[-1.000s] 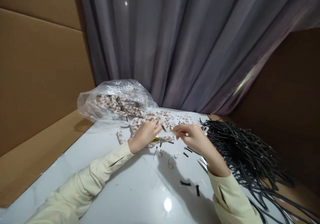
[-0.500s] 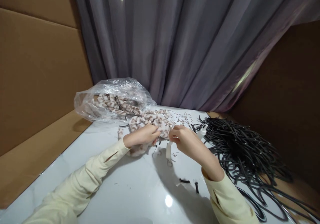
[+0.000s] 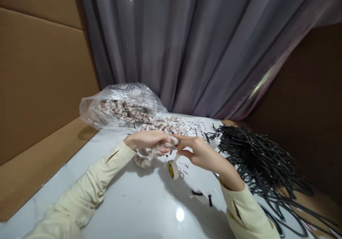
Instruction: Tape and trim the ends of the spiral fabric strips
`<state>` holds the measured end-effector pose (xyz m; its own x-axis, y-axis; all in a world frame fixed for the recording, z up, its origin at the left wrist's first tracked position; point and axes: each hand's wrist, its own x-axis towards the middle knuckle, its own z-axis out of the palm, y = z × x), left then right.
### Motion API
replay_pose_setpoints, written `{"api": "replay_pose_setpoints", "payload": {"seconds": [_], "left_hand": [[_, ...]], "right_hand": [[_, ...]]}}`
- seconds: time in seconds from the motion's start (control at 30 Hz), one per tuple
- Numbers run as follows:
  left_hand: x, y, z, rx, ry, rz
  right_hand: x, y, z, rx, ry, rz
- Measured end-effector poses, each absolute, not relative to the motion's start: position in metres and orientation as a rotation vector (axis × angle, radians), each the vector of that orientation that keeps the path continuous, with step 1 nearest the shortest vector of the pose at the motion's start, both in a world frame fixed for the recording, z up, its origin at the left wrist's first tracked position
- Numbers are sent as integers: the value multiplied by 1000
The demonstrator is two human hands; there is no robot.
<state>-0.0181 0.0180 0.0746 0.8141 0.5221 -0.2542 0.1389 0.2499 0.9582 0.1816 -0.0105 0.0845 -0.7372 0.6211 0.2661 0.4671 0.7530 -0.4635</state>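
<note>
My left hand is closed around a fluffy white-and-brown fabric band, which loops down below it onto the table. At the band's end, the fingers of my right hand are pinched together, close to the left fingertips. A roll of white tape with a yellow inner core hangs under my right hand by a short strip. Just what lies between the right fingertips is partly hidden. Behind both hands lies a pile of similar fluffy bands.
A clear plastic bag with more fluffy bands sits at the back left. Black cords are heaped on the right, beside a white nozzle-tipped bottle. Small scraps and two short black pieces lie on the white table. Cardboard walls flank it.
My left hand has turned and lifted the fluffy band toward the right. My right fingers have come over to the band's end, and the tape roll has swung round, showing its yellow core.
</note>
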Motion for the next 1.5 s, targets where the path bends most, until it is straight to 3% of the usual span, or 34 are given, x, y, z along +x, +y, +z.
{"api": "replay_pose_setpoints", "payload": {"seconds": [0.47, 0.77, 1.07, 1.5], "left_hand": [[-18, 16, 75, 1263, 713, 269], [-17, 0, 95, 1649, 953, 95], [-27, 15, 87, 1794, 862, 33], [-27, 18, 83, 1640, 738, 240]], "right_hand": [[177, -14, 89, -841, -2485, 705], [171, -15, 82, -828, -2574, 684], [178, -16, 87, -836, -2573, 656], [183, -17, 93, -864, -2540, 580]]}}
